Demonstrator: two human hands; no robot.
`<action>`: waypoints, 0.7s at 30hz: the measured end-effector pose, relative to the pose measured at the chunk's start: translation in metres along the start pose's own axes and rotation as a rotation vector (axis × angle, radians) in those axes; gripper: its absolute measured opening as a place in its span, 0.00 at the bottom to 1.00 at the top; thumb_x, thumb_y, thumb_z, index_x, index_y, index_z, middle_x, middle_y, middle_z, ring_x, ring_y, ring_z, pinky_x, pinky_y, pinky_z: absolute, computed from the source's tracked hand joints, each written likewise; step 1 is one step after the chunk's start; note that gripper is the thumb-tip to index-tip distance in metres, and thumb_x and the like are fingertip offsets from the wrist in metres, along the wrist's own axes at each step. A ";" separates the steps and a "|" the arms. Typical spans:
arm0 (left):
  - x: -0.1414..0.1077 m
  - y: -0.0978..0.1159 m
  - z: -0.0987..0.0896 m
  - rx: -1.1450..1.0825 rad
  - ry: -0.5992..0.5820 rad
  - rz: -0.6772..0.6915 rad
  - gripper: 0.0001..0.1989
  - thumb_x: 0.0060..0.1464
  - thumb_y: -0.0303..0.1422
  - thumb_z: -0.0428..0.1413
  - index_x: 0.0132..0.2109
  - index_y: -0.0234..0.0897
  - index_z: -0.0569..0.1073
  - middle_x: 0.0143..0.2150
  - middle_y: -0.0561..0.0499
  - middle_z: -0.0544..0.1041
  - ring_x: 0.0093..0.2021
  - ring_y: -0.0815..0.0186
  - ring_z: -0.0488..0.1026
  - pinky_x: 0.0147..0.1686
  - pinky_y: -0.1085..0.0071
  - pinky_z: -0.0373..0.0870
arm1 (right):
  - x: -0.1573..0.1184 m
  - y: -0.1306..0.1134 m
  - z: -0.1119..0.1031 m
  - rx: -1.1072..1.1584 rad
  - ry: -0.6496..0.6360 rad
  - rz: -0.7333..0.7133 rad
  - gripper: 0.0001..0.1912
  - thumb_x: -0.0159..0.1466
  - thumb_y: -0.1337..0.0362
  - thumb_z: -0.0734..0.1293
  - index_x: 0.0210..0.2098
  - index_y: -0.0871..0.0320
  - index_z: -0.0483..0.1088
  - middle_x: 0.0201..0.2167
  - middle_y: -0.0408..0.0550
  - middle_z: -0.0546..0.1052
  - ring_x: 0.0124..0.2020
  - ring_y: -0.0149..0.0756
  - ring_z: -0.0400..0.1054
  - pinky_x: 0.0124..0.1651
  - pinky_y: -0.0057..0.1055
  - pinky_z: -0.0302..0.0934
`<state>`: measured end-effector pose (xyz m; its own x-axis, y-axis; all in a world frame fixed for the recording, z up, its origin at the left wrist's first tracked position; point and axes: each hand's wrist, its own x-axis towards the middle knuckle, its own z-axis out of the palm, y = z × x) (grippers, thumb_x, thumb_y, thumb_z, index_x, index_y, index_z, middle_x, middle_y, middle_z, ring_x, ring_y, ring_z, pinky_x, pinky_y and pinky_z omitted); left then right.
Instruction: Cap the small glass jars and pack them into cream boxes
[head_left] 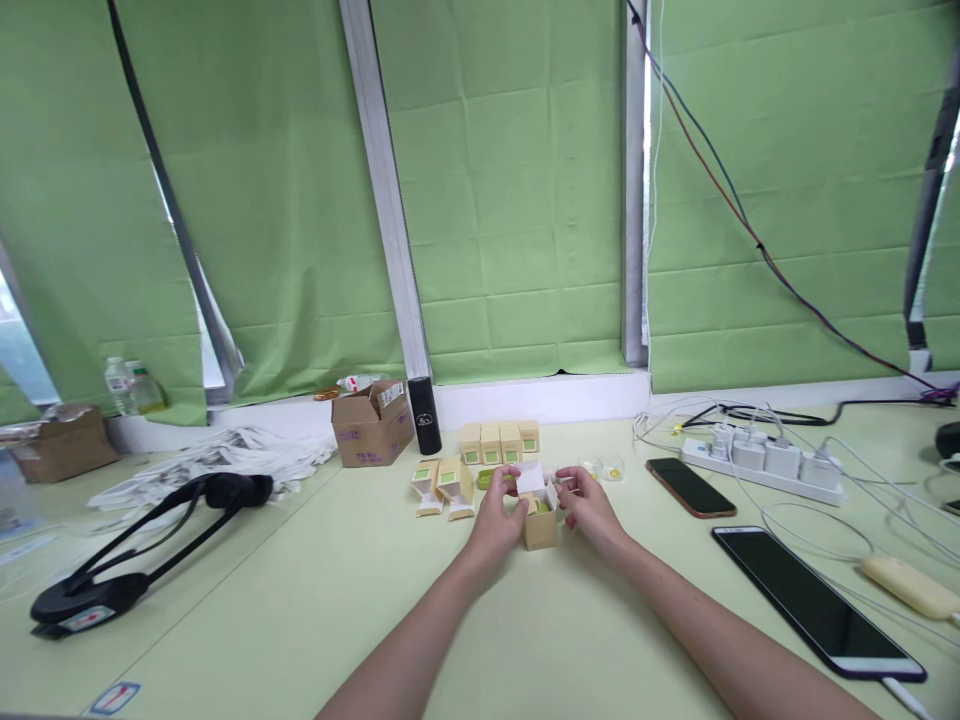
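A small kraft cardboard box [541,533] stands upright on the table with its top open. Its lid [531,477] is raised at the back and shows a white inner face. Something yellow-green sits inside; its kind is too small to make out. My left hand [495,518] grips the box's left side and lid edge between thumb and fingers. At the right side, my right hand [591,508] has its fingers bent and pinched at the side flap. Behind my left hand lies a green object [486,479], partly covered. Small clear round pieces [613,468] lie beyond my right hand.
Several similar small boxes [491,444] stand in a row behind, with two opened ones [453,485] to the left. A brown carton [373,424] and black cylinder [425,416] stand farther back. Phones [814,598] and a power strip [765,462] lie right; a black headset-like strap [150,545] lies left.
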<state>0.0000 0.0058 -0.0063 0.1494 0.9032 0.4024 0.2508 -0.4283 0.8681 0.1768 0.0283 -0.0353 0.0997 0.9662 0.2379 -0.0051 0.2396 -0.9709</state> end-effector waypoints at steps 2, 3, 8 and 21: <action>0.000 0.000 0.002 -0.007 0.000 -0.002 0.18 0.55 0.25 0.54 0.52 0.41 0.64 0.45 0.48 0.78 0.48 0.62 0.74 0.51 0.66 0.66 | -0.002 -0.001 0.001 0.006 -0.011 0.006 0.16 0.55 0.56 0.67 0.42 0.53 0.67 0.30 0.41 0.68 0.25 0.34 0.66 0.18 0.26 0.59; 0.000 0.000 0.002 -0.008 -0.001 -0.007 0.18 0.55 0.25 0.54 0.52 0.41 0.64 0.45 0.48 0.78 0.48 0.62 0.74 0.50 0.66 0.66 | -0.003 -0.002 0.001 0.008 -0.017 0.011 0.16 0.56 0.56 0.67 0.42 0.53 0.67 0.30 0.41 0.68 0.25 0.34 0.66 0.18 0.26 0.58; 0.000 0.000 0.003 -0.023 0.008 -0.008 0.18 0.54 0.26 0.55 0.52 0.41 0.64 0.45 0.47 0.78 0.48 0.61 0.74 0.50 0.66 0.66 | -0.006 -0.003 0.004 0.003 -0.054 0.058 0.20 0.55 0.53 0.68 0.44 0.52 0.65 0.30 0.39 0.67 0.24 0.33 0.65 0.17 0.25 0.55; 0.000 -0.004 0.003 -0.010 0.022 0.003 0.18 0.54 0.26 0.55 0.52 0.42 0.65 0.45 0.47 0.78 0.48 0.61 0.74 0.49 0.65 0.67 | -0.005 -0.001 0.007 -0.075 -0.135 0.082 0.23 0.54 0.54 0.69 0.47 0.53 0.64 0.32 0.40 0.67 0.26 0.31 0.63 0.21 0.25 0.51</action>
<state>0.0018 0.0077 -0.0102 0.1289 0.9023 0.4114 0.2411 -0.4310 0.8696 0.1689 0.0241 -0.0352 -0.0321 0.9875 0.1543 0.0666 0.1561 -0.9855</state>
